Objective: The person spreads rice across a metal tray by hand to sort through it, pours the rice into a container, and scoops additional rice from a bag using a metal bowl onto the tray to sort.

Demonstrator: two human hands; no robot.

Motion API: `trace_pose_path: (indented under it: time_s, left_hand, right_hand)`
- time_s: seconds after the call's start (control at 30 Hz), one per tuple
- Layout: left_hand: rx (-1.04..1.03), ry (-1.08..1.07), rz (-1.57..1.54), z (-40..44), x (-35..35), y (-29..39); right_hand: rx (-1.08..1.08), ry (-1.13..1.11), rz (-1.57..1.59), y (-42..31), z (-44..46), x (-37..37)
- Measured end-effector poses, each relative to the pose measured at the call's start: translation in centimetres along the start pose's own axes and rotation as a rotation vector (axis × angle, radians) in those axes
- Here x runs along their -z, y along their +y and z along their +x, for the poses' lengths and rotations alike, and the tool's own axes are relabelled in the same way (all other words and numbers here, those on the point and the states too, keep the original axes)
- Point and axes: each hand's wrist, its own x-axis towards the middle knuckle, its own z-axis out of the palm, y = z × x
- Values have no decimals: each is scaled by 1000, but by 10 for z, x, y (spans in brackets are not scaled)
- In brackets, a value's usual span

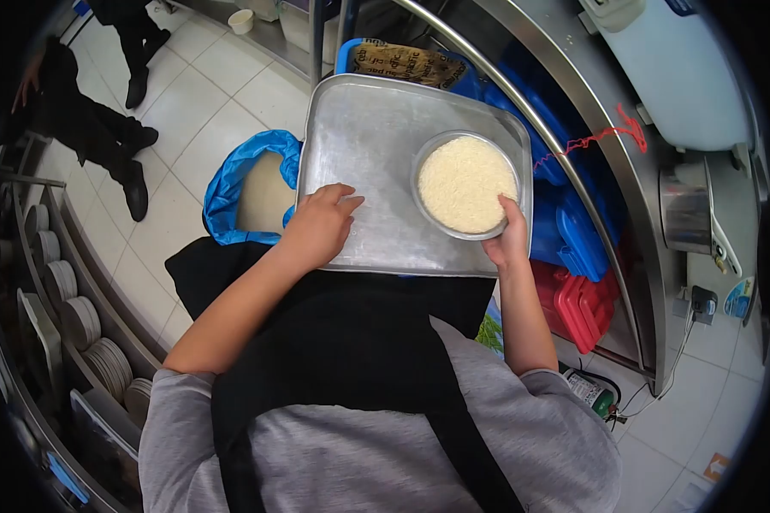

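A round metal bowl point(417, 190) filled with pale grains point(464, 183) stands on the right part of a large metal tray point(372, 128). My right hand point(512, 235) holds the bowl by its lower right rim, with the thumb over the edge and the other fingers mostly hidden beneath. My left hand point(321, 224) rests over the tray's lower left side, its fingers spread and nothing in it. Left of the tray, an open blue bag point(222, 192) contains more pale grains point(261, 192), partly hidden by the tray and my left hand.
Two people point(103, 120) stand on the tiled floor at the upper left. Stacked plates point(107, 368) fill a rack on the left. Blue containers point(586, 231) and a red one point(582, 299) lie under the metal counter point(565, 85), where a pot point(686, 209) stands.
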Motion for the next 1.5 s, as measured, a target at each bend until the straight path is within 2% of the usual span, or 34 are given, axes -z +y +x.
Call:
trace_pose_path:
  time_s: [0.03,0.07,0.13,0.23,0.37,0.43,0.57,0.63,0.73,0.9,0.97,1.03,1.2,1.3,1.4,1.47,1.5]
  left_hand:
    - [-32,47,131,-8,2,-1]
    - [-62,92,260,-15,5,-2]
    - [-28,110,256,-26,10,-6]
    - [47,92,260,-42,12,-17]
    - [50,3,305,-55,8,-23]
    - [41,-8,346,-53,6,-21]
    - [-67,-18,276,-39,-9,-24]
    - [-132,-2,220,-32,-13,-24]
    - [-185,-102,254,-28,-15,-20]
    - [-170,-211,482,-27,-22,-23]
    - [-171,-220,495,-27,-24,-25]
    - [-170,-223,507,-26,-25,-24]
    - [-122,-303,494,-24,-24,-22]
    - [-113,-334,508,-22,-22,-19]
    - [-80,-371,516,-20,-21,-14]
    - [-82,-374,523,-20,-21,-14]
    - [-84,-377,525,-19,-21,-13]
  right_hand:
    - [-9,-5,-7,1,3,3]
    - [100,5,-88,4,7,8]
    - [232,64,-207,4,9,9]
    - [114,73,-50,-2,12,13]
    - [222,110,-261,-3,13,7]
    - [133,115,-66,-2,17,12]
    - [211,87,-169,-3,16,11]
    - [170,100,-46,-4,14,12]
    - [176,60,-92,-8,12,16]
    - [171,71,-62,-13,15,29]
    - [160,60,-36,-12,14,32]
    - [265,124,-110,-13,11,29]
    - [156,49,-77,-22,1,28]
    - [259,120,-121,-21,4,34]
    - [143,35,-19,-24,-2,32]
    - [281,136,-113,-23,3,33]
    - [282,139,-109,-23,0,35]
